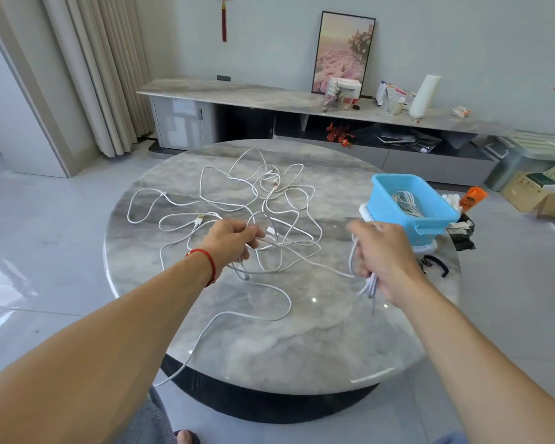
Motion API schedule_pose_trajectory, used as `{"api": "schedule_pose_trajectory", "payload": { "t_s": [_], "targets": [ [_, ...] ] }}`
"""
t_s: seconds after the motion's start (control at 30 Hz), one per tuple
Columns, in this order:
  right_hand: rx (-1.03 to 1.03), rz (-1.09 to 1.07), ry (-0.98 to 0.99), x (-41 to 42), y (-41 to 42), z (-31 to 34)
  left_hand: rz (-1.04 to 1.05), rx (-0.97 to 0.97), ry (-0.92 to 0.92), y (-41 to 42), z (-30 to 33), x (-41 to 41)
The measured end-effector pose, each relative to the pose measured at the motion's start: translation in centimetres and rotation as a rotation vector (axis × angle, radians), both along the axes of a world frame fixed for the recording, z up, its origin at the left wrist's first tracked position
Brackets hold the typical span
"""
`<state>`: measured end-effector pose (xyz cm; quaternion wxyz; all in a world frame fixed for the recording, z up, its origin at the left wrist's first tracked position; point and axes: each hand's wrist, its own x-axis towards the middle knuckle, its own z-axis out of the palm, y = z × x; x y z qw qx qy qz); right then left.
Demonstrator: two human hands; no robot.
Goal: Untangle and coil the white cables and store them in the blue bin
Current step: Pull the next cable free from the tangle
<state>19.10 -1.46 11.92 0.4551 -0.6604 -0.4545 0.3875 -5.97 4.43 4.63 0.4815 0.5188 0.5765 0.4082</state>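
Nearest me: my two bare forearms reaching out over the round marble tabletop (302,341), plus a toe at the bottom edge. One white cable strand (202,341) trails off the near rim of the tabletop toward my lap.

Left hand (231,240), red string bracelet (207,261) on the wrist, hovers over the tabletop centre; its fingers (253,233) are curled and pinch a strand of the tangled white cables (263,203). Right hand (385,257) is nearer the tabletop's right side; fingers closed round a bunched bundle of white cable (367,285), loops sticking out below the fist. A strand runs from that bundle across to the tangle.

The tangle itself is spread loose over the middle and far half of the tabletop, many overlapping loops, a few plug ends visible. Not coiled.

Blue bin (410,203) sits at the tabletop's right edge, on top of some white object I can't make out. One coiled white cable (406,203) is already inside.

Beyond the tabletop: long marble sideboard (237,96) against the wall, framed pink picture (343,52) leaning on it, boxes and clutter beside the picture. Curtains (103,75) far left of the tabletop, cardboard box (532,193) on the floor to its right.
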Motion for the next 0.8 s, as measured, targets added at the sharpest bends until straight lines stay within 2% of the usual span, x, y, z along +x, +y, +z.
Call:
{"api": "schedule_pose_trajectory", "payload": {
  "t_s": [0.03, 0.13, 0.27, 0.37, 0.43, 0.5, 0.67, 0.8],
  "targets": [
    [-0.032, 0.026, -0.238, -0.3, 0.0, -0.6, 0.011, 0.012, 0.024, 0.0, 0.0, 0.1],
    [-0.128, 0.139, -0.658, -1.8, -0.1, -2.0, 0.009, 0.103, 0.182, -0.2, 0.2, 0.6],
    [-0.253, 0.293, -1.052, -4.3, 0.1, -3.9, 0.042, 0.265, 0.456, -0.4, -0.2, 1.1],
    [-0.245, 0.293, -1.287, -5.0, 0.1, -5.7, -0.031, 0.386, 0.574, -0.6, -0.1, 1.4],
    [-0.224, 0.240, -1.337, -4.8, 0.6, -6.2, -0.101, 0.433, 0.650, -0.7, 0.2, 1.4],
    [-0.264, 0.195, -1.292, -4.1, 1.1, -6.1, -0.194, 0.448, 0.754, -0.9, 0.5, 1.2],
    [-0.538, 0.248, -1.173, -2.8, 1.2, -5.4, -0.433, 0.261, 0.974, -0.7, 0.1, 1.0],
    [-0.461, 0.197, -1.083, -2.9, 1.4, -5.3, -0.506, 0.167, 1.083, -0.7, -1.0, 1.0]
  ]
}}
